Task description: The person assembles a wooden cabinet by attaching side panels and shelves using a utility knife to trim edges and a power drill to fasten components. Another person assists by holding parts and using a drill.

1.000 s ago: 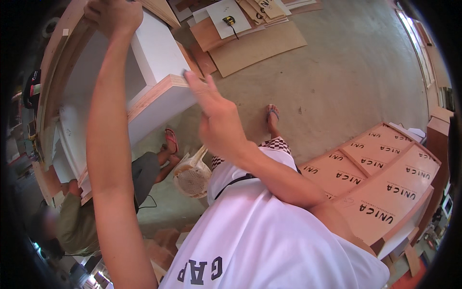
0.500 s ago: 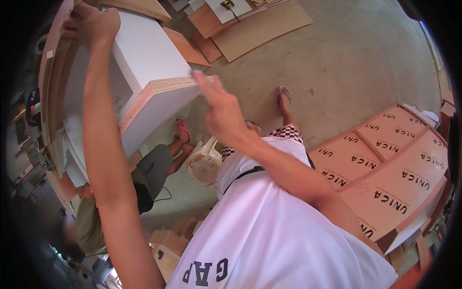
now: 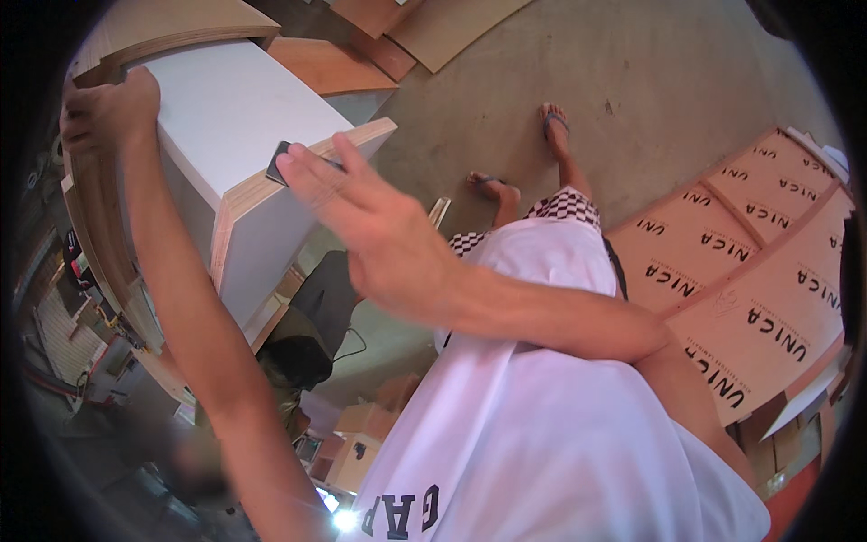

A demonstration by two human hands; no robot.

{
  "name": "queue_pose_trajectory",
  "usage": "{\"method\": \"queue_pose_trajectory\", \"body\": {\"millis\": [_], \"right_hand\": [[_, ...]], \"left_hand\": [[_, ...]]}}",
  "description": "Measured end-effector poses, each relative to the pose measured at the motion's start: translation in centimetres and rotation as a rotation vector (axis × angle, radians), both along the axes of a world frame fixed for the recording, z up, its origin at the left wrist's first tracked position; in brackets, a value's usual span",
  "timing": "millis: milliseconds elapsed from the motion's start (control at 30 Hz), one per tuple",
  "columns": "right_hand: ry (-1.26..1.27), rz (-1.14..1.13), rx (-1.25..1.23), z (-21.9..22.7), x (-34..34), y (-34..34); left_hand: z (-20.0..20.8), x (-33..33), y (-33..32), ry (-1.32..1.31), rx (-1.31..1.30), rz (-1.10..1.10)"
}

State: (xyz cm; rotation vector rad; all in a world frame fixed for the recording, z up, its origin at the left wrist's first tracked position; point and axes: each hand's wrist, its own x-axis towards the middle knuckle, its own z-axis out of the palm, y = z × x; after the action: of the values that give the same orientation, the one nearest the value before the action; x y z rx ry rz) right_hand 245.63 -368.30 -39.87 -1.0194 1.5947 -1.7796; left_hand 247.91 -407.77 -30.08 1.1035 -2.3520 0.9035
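A white-faced plywood cabinet piece (image 3: pixel 237 86) with bare layered edges (image 3: pixel 372 135) stands at the upper left. My left hand (image 3: pixel 125 107) is closed over its far-left side, by the curved wooden rim; the fingertips are partly hidden. Across the near plywood edge lies my right hand (image 3: pixel 388 235), fingers fairly straight, pressing a small dark flat piece (image 3: pixel 277 164) onto the edge. Most of that piece is covered by the fingers, so whether it is sandpaper I cannot tell.
Brown printed panels (image 3: pixel 722 271) lean at the right. Boards (image 3: pixel 452 32) lie on the floor at the top. Behind my left arm is another person in dark clothing (image 3: pixel 321 298), partly hidden. Wooden boxes (image 3: pixel 357 452) stand at the lower middle.
My right hand has moved left along the plywood edge, and the dark piece under its fingers now shows. My left hand appears farther left and lower, as the view has shifted.
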Motion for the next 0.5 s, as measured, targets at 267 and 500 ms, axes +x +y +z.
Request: {"method": "queue_pose_trajectory", "body": {"millis": [267,500], "right_hand": [[-0.039,-0.060,0.015,-2.3,0.2,0.4],[-0.065,0.177,0.368,-8.4,-1.8,-0.6]], "left_hand": [[-0.4,0.2,-0.8,0.047,0.046,-0.047],[0.9,1.6,-1.6,0.074,0.075,-0.002]]}}
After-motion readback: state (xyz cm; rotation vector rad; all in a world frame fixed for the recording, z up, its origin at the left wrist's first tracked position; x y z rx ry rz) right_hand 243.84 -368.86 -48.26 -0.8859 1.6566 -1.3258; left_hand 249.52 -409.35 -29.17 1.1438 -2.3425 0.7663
